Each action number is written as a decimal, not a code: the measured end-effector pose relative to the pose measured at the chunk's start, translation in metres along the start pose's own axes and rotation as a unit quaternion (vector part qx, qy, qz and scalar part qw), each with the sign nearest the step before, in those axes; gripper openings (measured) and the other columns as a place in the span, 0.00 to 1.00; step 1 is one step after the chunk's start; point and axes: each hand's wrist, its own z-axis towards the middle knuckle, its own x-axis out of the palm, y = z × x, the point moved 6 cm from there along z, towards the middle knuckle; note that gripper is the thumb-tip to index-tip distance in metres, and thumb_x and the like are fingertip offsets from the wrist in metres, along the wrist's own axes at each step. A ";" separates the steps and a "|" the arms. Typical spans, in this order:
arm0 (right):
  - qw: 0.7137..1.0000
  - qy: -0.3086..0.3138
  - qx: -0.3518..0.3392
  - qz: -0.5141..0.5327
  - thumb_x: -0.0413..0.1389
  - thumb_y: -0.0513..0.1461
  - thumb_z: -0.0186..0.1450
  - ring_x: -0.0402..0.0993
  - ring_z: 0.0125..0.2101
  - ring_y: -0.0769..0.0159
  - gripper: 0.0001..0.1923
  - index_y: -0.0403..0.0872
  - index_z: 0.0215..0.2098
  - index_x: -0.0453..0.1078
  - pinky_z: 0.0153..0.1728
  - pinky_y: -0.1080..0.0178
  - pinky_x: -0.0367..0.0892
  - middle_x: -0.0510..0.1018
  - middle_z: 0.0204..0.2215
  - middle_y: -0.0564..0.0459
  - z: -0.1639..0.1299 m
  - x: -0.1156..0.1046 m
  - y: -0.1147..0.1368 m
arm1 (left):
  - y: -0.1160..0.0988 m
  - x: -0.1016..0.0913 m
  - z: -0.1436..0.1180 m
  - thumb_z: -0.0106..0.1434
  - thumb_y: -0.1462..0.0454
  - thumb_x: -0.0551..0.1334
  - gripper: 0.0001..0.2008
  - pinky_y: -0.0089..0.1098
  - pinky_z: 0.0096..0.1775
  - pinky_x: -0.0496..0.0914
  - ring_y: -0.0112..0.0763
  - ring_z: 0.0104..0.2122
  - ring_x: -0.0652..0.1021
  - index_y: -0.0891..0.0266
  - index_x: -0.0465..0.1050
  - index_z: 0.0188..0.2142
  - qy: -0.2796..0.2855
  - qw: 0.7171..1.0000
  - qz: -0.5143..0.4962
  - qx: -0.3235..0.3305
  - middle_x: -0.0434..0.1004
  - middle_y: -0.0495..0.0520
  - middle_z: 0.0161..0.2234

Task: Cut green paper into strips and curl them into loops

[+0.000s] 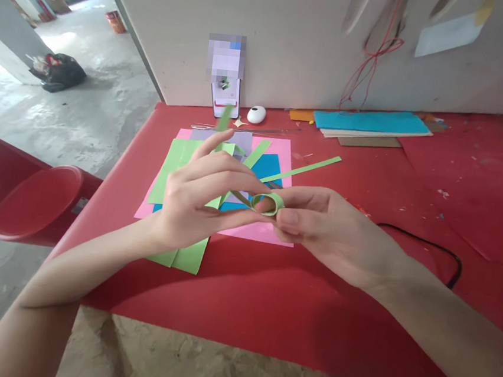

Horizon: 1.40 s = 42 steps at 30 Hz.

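A green paper strip curled into a small ring (282, 206) is pinched between my two hands above the table. My left hand (204, 193) holds the ring's left side between thumb and fingers, its outer finger raised. My right hand (320, 219) grips the right side with thumb and index finger. Part of the strip trails behind my left hand. Beneath lie green sheets (166, 174), a blue sheet (268, 165), a lilac sheet (242, 140) and a pink sheet (285, 153). Loose green strips (311, 169) rest on them, and a dark-bladed tool is mostly hidden behind my fingers.
A phone (225, 94) leans against the wall, with a white rounded object (256, 115) beside it. Blue paper (369, 121) lies at the back right of the red table (266, 308). A black cable (433, 244) curves at the right; a red stool (39, 203) stands left.
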 end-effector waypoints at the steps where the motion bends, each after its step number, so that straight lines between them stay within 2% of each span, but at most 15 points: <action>1: 1.000 -0.006 -0.009 -0.002 0.63 0.41 0.53 0.54 0.21 0.76 0.03 0.50 0.25 0.76 0.22 0.67 0.52 0.67 0.21 0.58 0.000 -0.001 0.000 | 0.000 0.000 0.000 0.60 0.56 0.61 0.08 0.47 0.55 0.67 0.24 0.25 0.76 0.57 0.71 0.29 -0.003 1.000 -0.002 -0.002 0.76 0.44 0.25; 3: 1.000 -0.012 -0.011 0.003 0.62 0.41 0.55 0.54 0.21 0.76 0.04 0.50 0.25 0.76 0.22 0.67 0.51 0.66 0.20 0.59 0.000 -0.002 0.000 | 0.000 0.001 0.000 0.60 0.56 0.61 0.09 0.46 0.55 0.67 0.24 0.26 0.77 0.58 0.71 0.30 -0.001 1.000 -0.007 0.010 0.76 0.45 0.27; 8: 0.999 0.002 0.036 0.018 0.61 0.43 0.56 0.51 0.20 0.77 0.08 0.47 0.23 0.75 0.21 0.66 0.49 0.60 0.17 0.60 0.001 -0.004 -0.003 | -0.004 0.003 -0.001 0.59 0.58 0.62 0.06 0.43 0.55 0.67 0.24 0.27 0.77 0.57 0.70 0.33 0.007 0.999 0.001 0.052 0.77 0.45 0.29; 13: 1.000 -0.004 0.006 -0.008 0.62 0.41 0.56 0.53 0.21 0.76 0.05 0.48 0.26 0.75 0.22 0.66 0.49 0.65 0.20 0.59 0.001 -0.002 -0.002 | -0.001 0.002 0.000 0.59 0.55 0.61 0.11 0.43 0.54 0.68 0.24 0.25 0.76 0.59 0.69 0.28 -0.003 1.000 0.002 0.013 0.75 0.44 0.25; 16: 1.000 -0.021 0.004 -0.001 0.61 0.43 0.57 0.51 0.20 0.75 0.10 0.46 0.22 0.72 0.22 0.66 0.49 0.63 0.19 0.59 0.001 -0.004 -0.002 | -0.002 0.004 -0.001 0.59 0.56 0.62 0.10 0.41 0.53 0.69 0.24 0.26 0.76 0.59 0.69 0.29 0.012 1.000 -0.004 0.025 0.76 0.46 0.27; 19: 0.999 -0.001 0.032 0.012 0.59 0.45 0.58 0.49 0.20 0.76 0.15 0.44 0.19 0.68 0.21 0.67 0.48 0.61 0.19 0.59 0.002 -0.004 -0.004 | -0.004 0.006 -0.002 0.59 0.58 0.62 0.07 0.40 0.53 0.68 0.24 0.27 0.76 0.58 0.70 0.31 0.021 0.999 -0.006 0.045 0.77 0.46 0.28; 26: 1.000 0.013 0.026 0.008 0.59 0.44 0.58 0.48 0.20 0.75 0.10 0.46 0.26 0.74 0.19 0.66 0.46 0.54 0.17 0.59 0.003 -0.003 0.000 | -0.001 0.001 -0.002 0.58 0.61 0.64 0.06 0.38 0.49 0.72 0.25 0.28 0.77 0.61 0.70 0.31 -0.024 0.998 -0.014 0.055 0.77 0.47 0.27; 28: 1.000 0.003 0.014 -0.007 0.61 0.44 0.56 0.49 0.20 0.75 0.08 0.47 0.26 0.75 0.19 0.66 0.47 0.56 0.17 0.59 0.002 -0.004 0.002 | 0.000 0.001 -0.002 0.58 0.61 0.64 0.06 0.37 0.48 0.73 0.25 0.28 0.78 0.61 0.70 0.31 -0.031 0.998 -0.007 0.053 0.78 0.47 0.27; 31: 0.997 -0.046 -0.019 -0.058 0.63 0.42 0.54 0.57 0.21 0.75 0.04 0.51 0.27 0.76 0.23 0.66 0.55 0.68 0.22 0.58 -0.001 -0.008 0.005 | 0.000 -0.001 -0.002 0.58 0.62 0.64 0.05 0.36 0.46 0.74 0.24 0.27 0.77 0.61 0.70 0.32 -0.038 0.998 0.004 0.056 0.78 0.47 0.26; 33: 0.991 -0.085 -0.043 -0.098 0.64 0.40 0.53 0.65 0.26 0.73 0.03 0.54 0.28 0.76 0.28 0.66 0.60 0.74 0.28 0.57 -0.004 -0.012 0.008 | -0.001 -0.001 -0.002 0.58 0.64 0.64 0.04 0.36 0.46 0.74 0.24 0.25 0.77 0.62 0.70 0.32 -0.035 0.997 0.020 0.067 0.78 0.47 0.25; 35: 0.987 -0.098 -0.054 -0.111 0.63 0.39 0.54 0.69 0.32 0.71 0.04 0.55 0.29 0.77 0.33 0.65 0.62 0.77 0.31 0.58 -0.005 -0.012 0.009 | -0.003 -0.001 -0.002 0.58 0.65 0.64 0.04 0.37 0.46 0.74 0.24 0.25 0.77 0.62 0.71 0.32 -0.023 0.996 0.040 0.076 0.78 0.47 0.25; 38: 0.991 -0.086 -0.040 -0.092 0.63 0.39 0.54 0.69 0.31 0.71 0.03 0.56 0.28 0.77 0.31 0.65 0.61 0.78 0.31 0.58 -0.005 -0.012 0.007 | -0.004 -0.001 -0.002 0.58 0.64 0.63 0.03 0.37 0.45 0.74 0.24 0.26 0.77 0.62 0.71 0.32 -0.013 0.995 0.053 0.079 0.78 0.47 0.26; 42: 0.994 -0.076 -0.014 -0.072 0.62 0.40 0.55 0.62 0.25 0.74 0.03 0.55 0.28 0.78 0.26 0.66 0.57 0.77 0.28 0.58 -0.002 -0.013 0.005 | -0.005 -0.001 -0.002 0.57 0.65 0.65 0.05 0.36 0.45 0.74 0.26 0.28 0.78 0.62 0.71 0.33 -0.017 0.995 0.056 0.077 0.79 0.49 0.27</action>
